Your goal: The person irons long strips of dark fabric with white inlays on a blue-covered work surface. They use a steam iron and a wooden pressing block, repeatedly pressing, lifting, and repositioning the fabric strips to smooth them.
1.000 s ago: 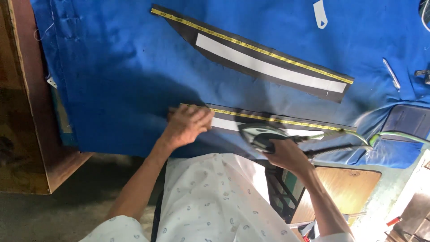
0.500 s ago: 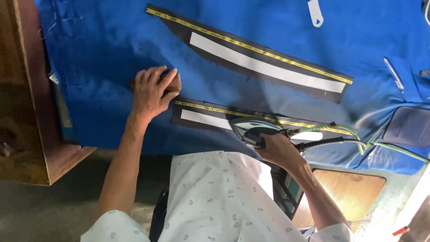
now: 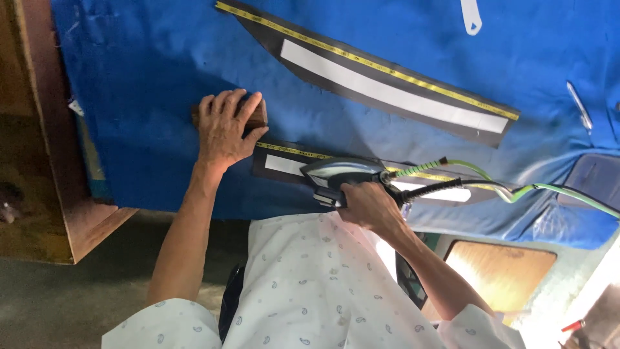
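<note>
Blue cloth (image 3: 161, 97) covers the whole work table in the head view, stretched flat and hanging in folds at the near right corner. Your left hand (image 3: 225, 129) lies palm down on it, fingers together and curled over a small brown wooden block (image 3: 257, 116), which rests on the cloth just beyond the near dark strip; only the block's edges show past your fingers. Your right hand (image 3: 367, 205) is wrapped tight around the handle of a grey metal steam iron (image 3: 339, 174). The iron sits flat on a dark fabric strip with a white panel and a yellow tape edge (image 3: 281, 163), close to that strip's left end, its pointed nose aimed toward your left hand. The two hands are near each other but apart, the block just beside the strip's left end. From the back of the iron a green hose (image 3: 516, 190) and a black ribbed cord (image 3: 433, 189) trail off to the right across the cloth. Farther from you lies a second, longer dark strip with a white panel and yellow tape edge (image 3: 387, 90), set at a slant and well apart from the iron. A white flat template piece (image 3: 470, 14) lies at the far edge, and a slim metal tool (image 3: 579, 105) lies at the right. A brown wooden frame (image 3: 58, 194) borders the table on the left.
</note>
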